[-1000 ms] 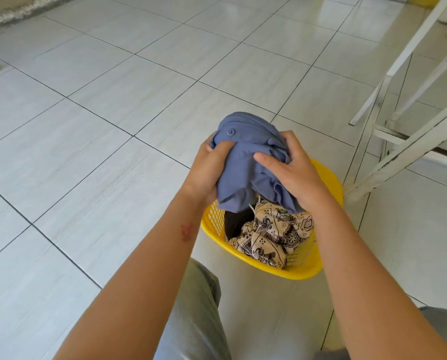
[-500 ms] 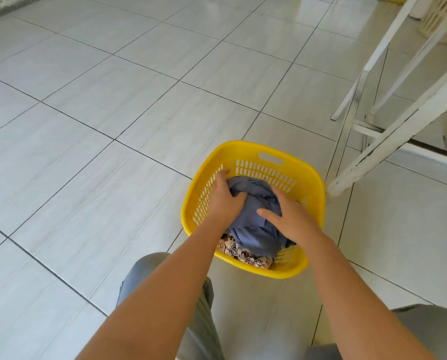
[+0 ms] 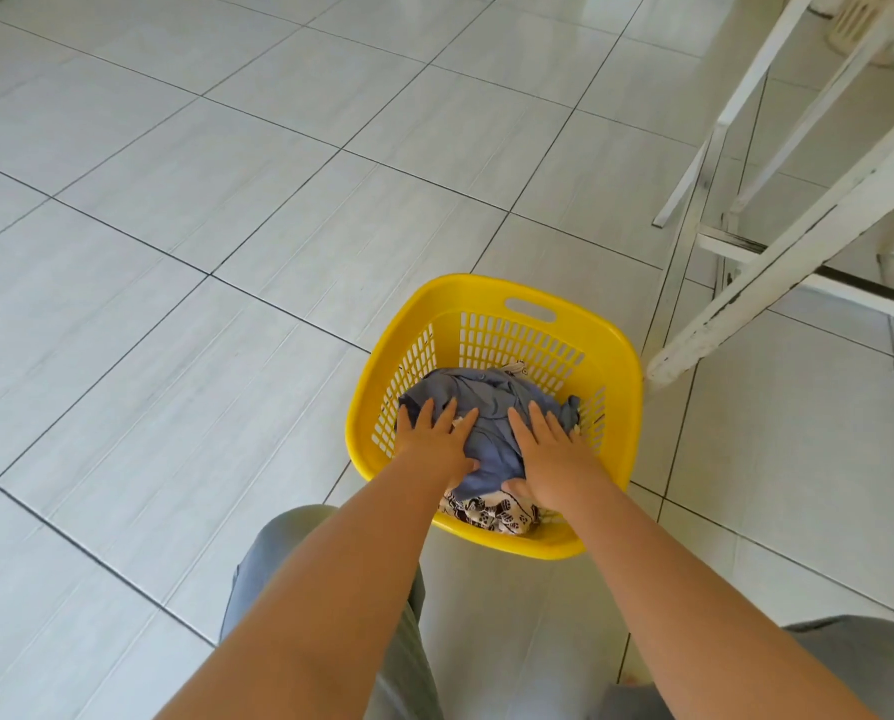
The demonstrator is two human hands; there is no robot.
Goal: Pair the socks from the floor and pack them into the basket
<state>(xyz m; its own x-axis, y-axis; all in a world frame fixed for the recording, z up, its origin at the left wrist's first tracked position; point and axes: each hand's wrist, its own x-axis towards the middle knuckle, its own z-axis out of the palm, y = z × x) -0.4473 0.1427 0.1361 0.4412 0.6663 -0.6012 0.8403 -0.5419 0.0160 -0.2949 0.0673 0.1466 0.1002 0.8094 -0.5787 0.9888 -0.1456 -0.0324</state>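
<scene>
One yellow plastic basket stands on the pale tiled floor, close in front of the person's knees. It is roughly square with rounded corners, its walls pierced by rows of narrow vertical slots, and a single oval handle hole shows in the far rim. No socks can be made out as such; what fills the basket is crumpled cloth. One grey-blue garment lies on top, bunched and creased, covering most of the inside. Beneath it, at the near wall, one patterned cloth in cream with dark brown motifs shows as a narrow strip. A small pale scrap peeks out at the far edge of the blue garment, too small to identify.

Two bare hands are in the basket. The left hand lies palm down on the left part of the blue garment, fingers spread flat, gripping nothing. The right hand lies palm down on the right part, its fingers likewise stretched out and slightly splayed, pressing on the fabric without closing round it; its thumb touches the edge of the patterned cloth.

To the right, just beside the basket's far right corner, the foot of one white-painted wooden leg with chipped paint rests on the floor.
</scene>
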